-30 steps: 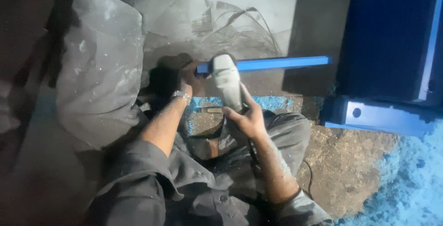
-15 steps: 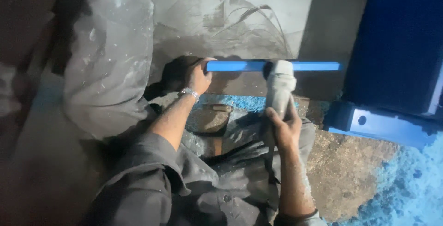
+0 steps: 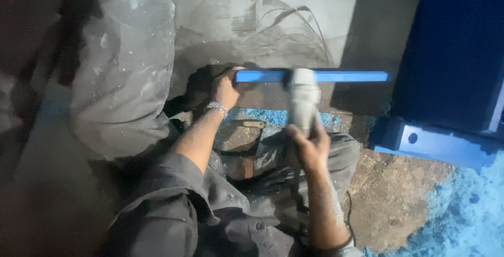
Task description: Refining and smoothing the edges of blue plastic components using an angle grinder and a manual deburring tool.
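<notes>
Sitting low on the floor, you have your left hand [image 3: 227,90] wrapped around the near end of the blue bar [image 3: 336,76], fingers closed on it so that the piece lies level across your front, running from your fist out toward the big blue frame [image 3: 451,52] on your right. That closed fist at one end looks like your clamp: it seems to be what keeps the bar from rolling or skating away under the tool. Your right hand [image 3: 310,144] is folded snugly round the pale grey body of the power tool [image 3: 303,97], palm behind and fingers over the top, with the working end laid against the bar partway along it, so the tool crosses the bar at a right angle. Its cord runs back along your forearm toward your lap, which keeps it away from the working end. Your raised left knee [image 3: 123,73], dusted with pale specks, stands just beside the holding hand. Blue dust [image 3: 273,116] lies on the ground just below the bar, and a much larger drift of it [image 3: 467,220] spreads at the lower right. A blue bracket with a round hole [image 3: 430,142] lies on the floor near the foot of the frame, apart from both hands.
</notes>
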